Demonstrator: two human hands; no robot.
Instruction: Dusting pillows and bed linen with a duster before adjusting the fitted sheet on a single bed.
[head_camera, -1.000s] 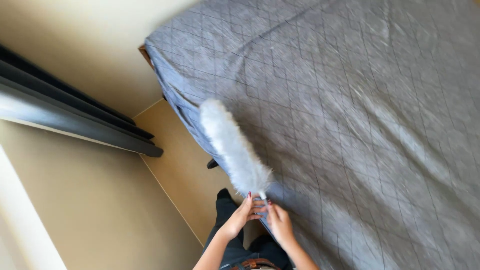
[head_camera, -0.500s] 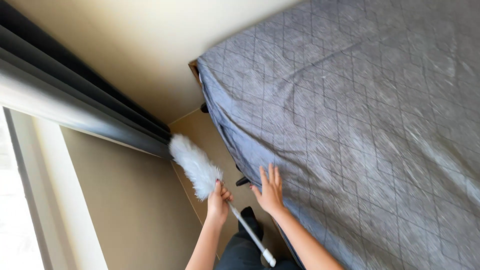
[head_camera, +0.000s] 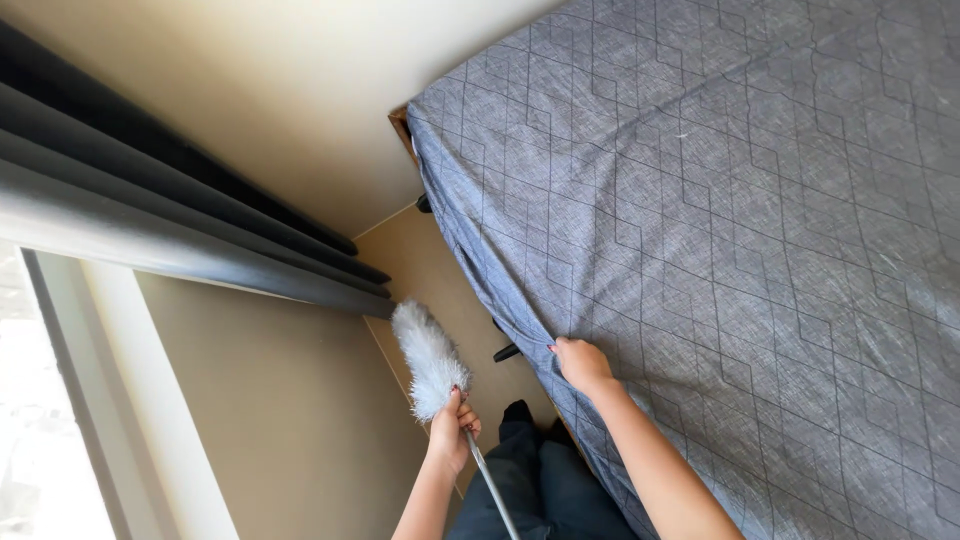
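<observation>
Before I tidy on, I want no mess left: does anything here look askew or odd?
Nothing stands out. The grey quilted cover lies smooth over the bed, right hand at its edge; the left hand holds the white feather duster by the wall.
</observation>
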